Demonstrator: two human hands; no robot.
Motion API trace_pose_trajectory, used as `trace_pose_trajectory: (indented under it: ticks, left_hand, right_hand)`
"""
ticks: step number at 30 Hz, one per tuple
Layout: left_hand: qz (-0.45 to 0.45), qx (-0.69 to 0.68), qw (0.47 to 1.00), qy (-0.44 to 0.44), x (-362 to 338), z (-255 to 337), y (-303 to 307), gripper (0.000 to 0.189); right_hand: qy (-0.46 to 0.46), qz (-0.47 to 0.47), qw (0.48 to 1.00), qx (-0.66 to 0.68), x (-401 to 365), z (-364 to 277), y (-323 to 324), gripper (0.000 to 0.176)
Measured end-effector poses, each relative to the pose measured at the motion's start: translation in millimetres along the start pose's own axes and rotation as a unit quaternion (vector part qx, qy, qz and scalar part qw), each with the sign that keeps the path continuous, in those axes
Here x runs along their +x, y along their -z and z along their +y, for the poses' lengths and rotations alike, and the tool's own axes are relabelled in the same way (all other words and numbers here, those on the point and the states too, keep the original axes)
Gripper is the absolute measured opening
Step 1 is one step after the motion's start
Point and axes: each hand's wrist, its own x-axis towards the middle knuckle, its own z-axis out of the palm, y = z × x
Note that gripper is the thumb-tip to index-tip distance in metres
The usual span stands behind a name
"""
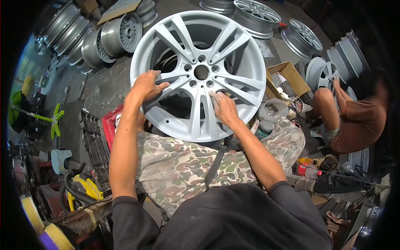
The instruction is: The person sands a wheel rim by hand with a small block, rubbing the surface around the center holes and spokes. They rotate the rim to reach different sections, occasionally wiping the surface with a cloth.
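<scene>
A large pale silver wheel (195, 132) with paired spokes lies face up in front of me, over my camouflage-patterned lap cloth (166, 154). My left hand (146, 86) is closed on the left spoke beside the outer lip, its thumb and a fingertip showing on either side of the spoke. Below and right of the hub, my right hand (225, 108) presses its bent fingers on a lower spoke. Its fingertips look grey and dusty, and whatever lies under them is hidden.
More wheels (121, 33) stand at the back left and others (257, 18) at the back right. An open cardboard box (293, 79) and a white tub (273, 109) are right of the wheel. Farther right, another person (358, 125) crouches with a hand at another wheel.
</scene>
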Motion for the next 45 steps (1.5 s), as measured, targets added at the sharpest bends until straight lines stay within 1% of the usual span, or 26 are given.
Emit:
trace_pose_trajectory:
  ticks: [2,4,5,7,8,10,15,18,20,22,24,25,26,27,28,29,30,32,34,36,37,38,40,41,42,45]
  left_hand:
    - [0.027,-0.017,0.999,-0.019,-0.3,-3.0,-2.5,0.068]
    - [0.006,-0.023,1.000,-0.014,-1.3,-1.9,0.1,0.068]
    - [0.010,-0.033,0.999,-0.011,-1.7,-4.0,-0.8,0.068]
    - [0.018,-0.040,0.999,-0.008,-0.1,-7.3,1.4,0.067]
    - [0.014,-0.040,0.999,0.001,0.4,-7.5,1.0,0.067]
    - [0.008,-0.034,0.999,0.007,0.0,-3.6,-1.6,0.066]
    - [0.066,0.053,0.996,-0.023,-10.3,-4.4,-7.0,0.065]
    - [0.092,0.078,0.992,-0.045,-9.0,-10.9,-4.2,0.064]
    - [-0.028,0.051,0.997,0.044,-12.2,-1.0,22.2,0.064]
    - [-0.028,0.054,0.998,0.036,-14.2,-7.1,36.3,0.065]
    - [-0.017,0.024,0.998,0.057,-14.7,-14.1,44.4,0.064]
    - [-0.004,0.022,0.998,0.055,-16.5,-17.6,47.0,0.064]
    - [-0.001,0.018,0.998,0.056,-16.0,-20.4,48.1,0.064]
    - [0.010,0.025,0.997,0.076,-15.7,-24.0,49.6,0.063]
    - [0.018,0.032,0.995,0.097,-16.1,-28.1,47.5,0.062]
    - [0.056,0.024,0.993,0.104,-14.8,-37.3,39.4,0.055]
    - [0.054,0.017,0.993,0.105,-13.0,-45.5,31.8,0.055]
    - [0.169,0.020,0.980,0.101,-10.2,-58.8,17.6,0.046]
    - [0.190,0.005,0.976,0.106,-7.8,-66.7,10.6,0.044]
    - [0.219,0.023,0.960,0.174,-6.1,-73.1,7.6,0.046]
    - [0.191,0.018,0.964,0.182,-4.2,-79.3,4.9,0.054]
    - [0.190,0.017,0.964,0.185,-1.6,-85.2,2.2,0.054]
    - [0.070,-0.067,0.976,0.195,0.6,-101.1,-7.7,0.069]
    - [0.094,-0.096,0.971,0.199,-3.8,-104.2,-19.9,0.082]
    - [0.096,-0.097,0.969,0.208,-12.4,-101.2,-23.3,0.082]
    - [0.049,-0.129,0.977,0.163,-45.8,-90.8,-40.6,0.081]
  right_hand:
    - [0.010,0.016,1.000,0.006,-1.1,4.9,-6.5,0.028]
    - [-0.018,-0.004,0.990,0.137,-8.1,2.2,3.8,0.029]
    - [-0.019,-0.003,0.990,0.137,-17.3,3.8,9.3,0.029]
    - [-0.084,-0.091,0.974,0.192,-29.6,9.5,21.5,0.030]
    - [-0.085,-0.088,0.973,0.195,-30.0,10.8,20.4,0.030]
    - [-0.003,-0.036,0.990,0.134,-23.9,3.0,23.9,0.030]
    - [0.028,0.044,0.993,0.108,23.3,24.6,-24.0,0.030]
    - [-0.004,0.020,0.997,0.074,29.9,32.8,-25.2,0.031]
    - [-0.019,-0.015,0.998,0.055,26.6,35.0,-24.4,0.031]
    - [-0.005,-0.036,0.998,0.060,8.4,38.5,-12.0,0.031]
    - [0.037,-0.197,0.979,-0.032,-14.9,47.2,3.8,0.028]
    - [0.038,-0.199,0.979,-0.036,-28.9,53.9,5.3,0.028]
    - [0.026,-0.201,0.979,0.011,-41.5,58.8,4.5,0.028]
    - [0.015,-0.204,0.977,0.059,-44.8,53.3,7.8,0.029]
    - [0.016,-0.210,0.976,0.055,-44.4,50.4,10.9,0.029]
    - [0.022,-0.138,0.989,0.054,-44.6,49.1,17.1,0.028]
    - [0.027,-0.064,0.996,0.052,-43.4,46.0,23.9,0.027]
    - [0.005,-0.020,0.999,0.050,-35.0,53.4,33.8,0.026]
    - [-0.052,-0.014,0.996,0.067,-23.7,48.0,56.4,0.025]
    - [-0.020,0.034,0.999,-0.009,-5.1,51.9,65.8,0.025]
    - [-0.040,0.023,0.999,-0.014,6.9,43.6,75.3,0.026]
    - [-0.040,0.020,0.999,-0.013,18.8,43.6,81.1,0.026]
    - [0.005,0.027,0.995,-0.094,40.7,40.8,91.3,0.028]
    - [-0.035,-0.018,0.993,-0.114,47.7,37.0,101.4,0.029]
    - [-0.028,-0.041,0.992,-0.117,53.2,46.5,103.5,0.029]
    - [0.002,-0.038,0.988,-0.148,44.4,74.6,92.5,0.029]
